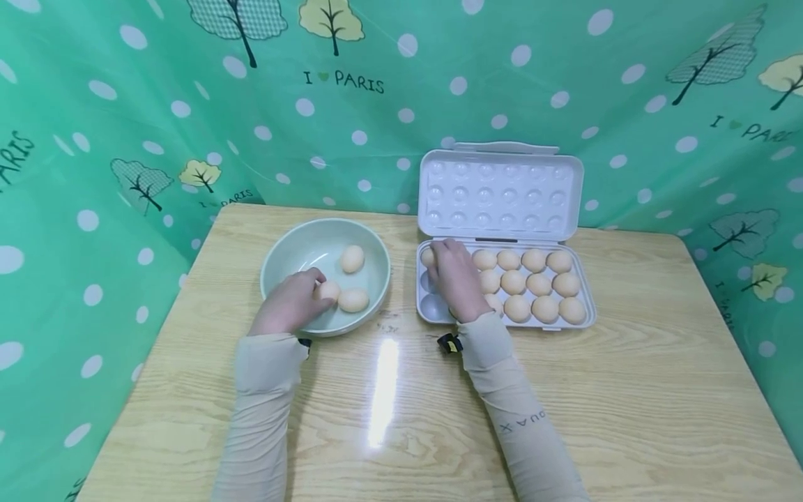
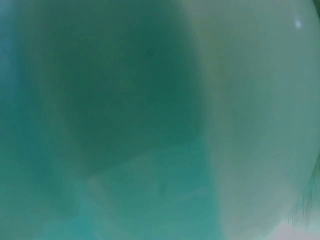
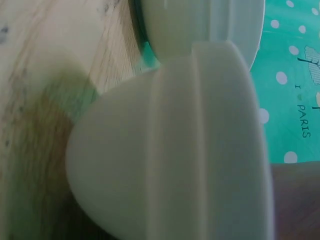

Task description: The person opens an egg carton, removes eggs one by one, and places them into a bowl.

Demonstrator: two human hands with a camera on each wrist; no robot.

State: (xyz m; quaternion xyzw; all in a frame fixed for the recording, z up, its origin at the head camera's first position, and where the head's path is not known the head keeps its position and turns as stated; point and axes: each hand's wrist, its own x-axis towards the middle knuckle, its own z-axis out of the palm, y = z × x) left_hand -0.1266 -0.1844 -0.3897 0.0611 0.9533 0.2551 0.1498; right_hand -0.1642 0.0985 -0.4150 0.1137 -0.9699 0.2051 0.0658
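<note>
In the head view my left hand (image 1: pixel 290 303) reaches into a pale green bowl (image 1: pixel 271 258). Its thumb and fingers grip an egg (image 1: pixel 327 290). Two more eggs lie beside it, one at the back (image 1: pixel 353 259) and one in front (image 1: pixel 354 300). My right hand (image 1: pixel 460 279) is over the left end of an opened egg carton (image 1: pixel 588 307). Its curled fingertips hold an egg (image 1: pixel 428 257) at the carton's back left cell. The palm hides some cells. The right wrist view shows the carton's outer wall (image 3: pixel 175 150) close up.
Several eggs (image 1: pixel 533 261) fill the carton's right side; two cells (image 1: pixel 433 307) at the front left hold none. The raised lid (image 1: pixel 502 195) leans near a green dotted cloth (image 1: pixel 401 118) behind the wooden table (image 1: pixel 652 362). The bowl's wall (image 2: pixel 255 120) fills much of the left wrist view, blurred.
</note>
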